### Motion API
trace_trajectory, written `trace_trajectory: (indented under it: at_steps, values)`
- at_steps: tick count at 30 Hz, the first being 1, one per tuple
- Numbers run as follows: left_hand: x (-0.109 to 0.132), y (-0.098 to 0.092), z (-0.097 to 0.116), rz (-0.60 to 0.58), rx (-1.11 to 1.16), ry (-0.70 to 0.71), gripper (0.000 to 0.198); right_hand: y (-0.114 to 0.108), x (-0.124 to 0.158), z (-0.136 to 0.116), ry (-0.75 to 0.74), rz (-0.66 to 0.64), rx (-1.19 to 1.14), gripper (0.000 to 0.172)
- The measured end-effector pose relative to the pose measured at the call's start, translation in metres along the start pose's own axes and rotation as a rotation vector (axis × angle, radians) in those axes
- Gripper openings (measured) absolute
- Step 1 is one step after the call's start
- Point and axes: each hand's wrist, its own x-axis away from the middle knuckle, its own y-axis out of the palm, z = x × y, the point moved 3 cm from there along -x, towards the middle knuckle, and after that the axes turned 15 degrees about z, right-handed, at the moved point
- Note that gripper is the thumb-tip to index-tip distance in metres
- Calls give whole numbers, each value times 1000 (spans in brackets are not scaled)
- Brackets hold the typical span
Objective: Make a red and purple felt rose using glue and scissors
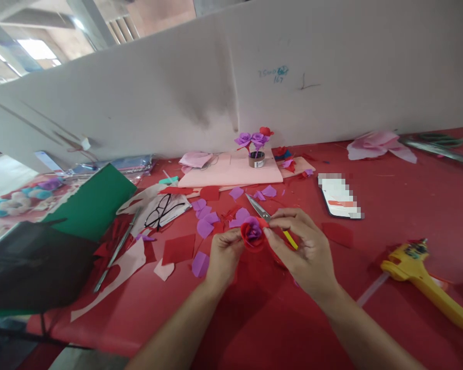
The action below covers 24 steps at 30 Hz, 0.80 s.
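Between my hands is a paper flower (253,232) with a purple centre and red outer petals. My left hand (226,253) pinches its left side, thumb and fingers closed. On the other side, my right hand (305,247) has thumb and fingertips together on a red petal at the flower's edge. Scissors (259,207) with yellow handles lie on the table just behind the right hand, which partly hides them. Loose purple petals (206,226) and a red paper sheet (178,249) are scattered to the left of the flower.
A yellow glue gun (420,272) lies at the right, below a phone (338,196). Purple and red flowers stand in a small brown pot (256,160) at the back. Eyeglasses (164,210), a metal rod (118,250) and green sheets (96,208) are at left.
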Motion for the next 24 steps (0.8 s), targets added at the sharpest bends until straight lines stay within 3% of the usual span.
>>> trace_trajectory:
  at_steps: [6, 13, 16, 21, 24]
  values:
    - [-1, -4, -5, -20, 41, -2, 5, 0, 0, -8, -98, -12, -50, 12]
    - [-4, -4, -9, 3, 107, -9, 9, -5, 0, -10, -41, -29, -129, 15]
    - [-5, -1, -7, 38, 177, -75, 15, -3, 1, -7, 43, -40, -187, 16]
    - [-4, 0, -7, 33, 281, -213, 32, 4, 3, 7, 358, -87, -299, 15]
    - [-3, 1, -6, 23, 286, -233, 36, 7, 3, 10, 427, -133, -331, 19]
